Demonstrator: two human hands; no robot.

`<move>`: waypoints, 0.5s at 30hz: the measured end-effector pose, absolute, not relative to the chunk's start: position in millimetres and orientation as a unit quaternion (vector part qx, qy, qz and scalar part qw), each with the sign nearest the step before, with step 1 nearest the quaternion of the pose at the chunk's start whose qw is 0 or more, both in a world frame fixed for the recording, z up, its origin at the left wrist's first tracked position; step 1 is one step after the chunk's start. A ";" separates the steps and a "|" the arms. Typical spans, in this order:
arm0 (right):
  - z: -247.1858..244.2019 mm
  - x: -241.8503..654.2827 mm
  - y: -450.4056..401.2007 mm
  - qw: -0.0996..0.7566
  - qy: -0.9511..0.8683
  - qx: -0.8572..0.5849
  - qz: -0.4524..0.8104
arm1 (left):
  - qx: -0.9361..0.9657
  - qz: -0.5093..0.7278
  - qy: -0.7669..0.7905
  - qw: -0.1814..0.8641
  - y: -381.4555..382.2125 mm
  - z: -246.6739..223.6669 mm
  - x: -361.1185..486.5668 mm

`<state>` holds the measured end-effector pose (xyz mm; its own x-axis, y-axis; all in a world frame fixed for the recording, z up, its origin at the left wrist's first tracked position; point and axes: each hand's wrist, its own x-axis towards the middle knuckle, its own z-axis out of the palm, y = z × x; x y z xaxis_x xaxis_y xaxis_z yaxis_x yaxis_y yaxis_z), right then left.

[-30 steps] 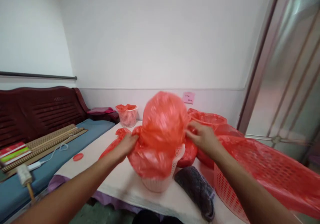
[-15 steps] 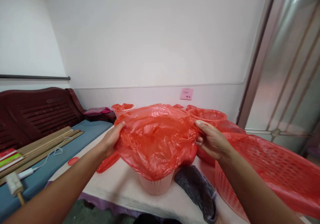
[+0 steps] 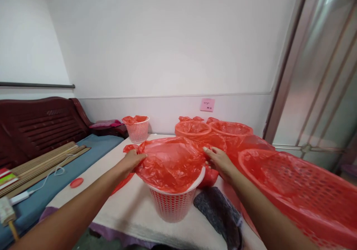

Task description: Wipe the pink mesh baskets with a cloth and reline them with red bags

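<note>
The fingers [image 3: 141, 156] of the left hand [image 3: 131, 160] pinch the left edge of a thin red bag [image 3: 171, 161], while the right hand [image 3: 219, 161] grips its right edge between thumb and fingers. The bag spreads across the mouth of a white basket [image 3: 173, 204], which stands upright near the front of the desk [image 3: 134, 205]; its pale rim shows at the front and right, and red shows through its holes. A dark grey cloth [image 3: 216, 211] lies just beside the basket, on the right. Further right is a large red basket [image 3: 251, 172] with red film inside. At the back left stands a smaller-looking white basket [image 3: 138, 132], lined in red. A red disc [image 3: 76, 182] lies near the desk's left edge.
</note>
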<state>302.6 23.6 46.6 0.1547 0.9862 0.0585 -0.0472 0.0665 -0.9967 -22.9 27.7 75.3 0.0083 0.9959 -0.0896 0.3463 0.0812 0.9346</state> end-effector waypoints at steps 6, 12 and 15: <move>28.5 313.2 35.5 0.554 -0.454 -0.548 0.432 | 0.614 0.358 0.592 0.380 44.5 54.2 -29.2; 22.0 313.9 36.2 0.586 -0.428 -0.524 0.446 | 0.611 0.350 0.617 0.351 43.7 64.2 -33.6; 24.3 311.7 33.8 0.573 -0.440 -0.549 0.419 | 0.610 0.376 0.634 0.290 39.1 69.6 -38.5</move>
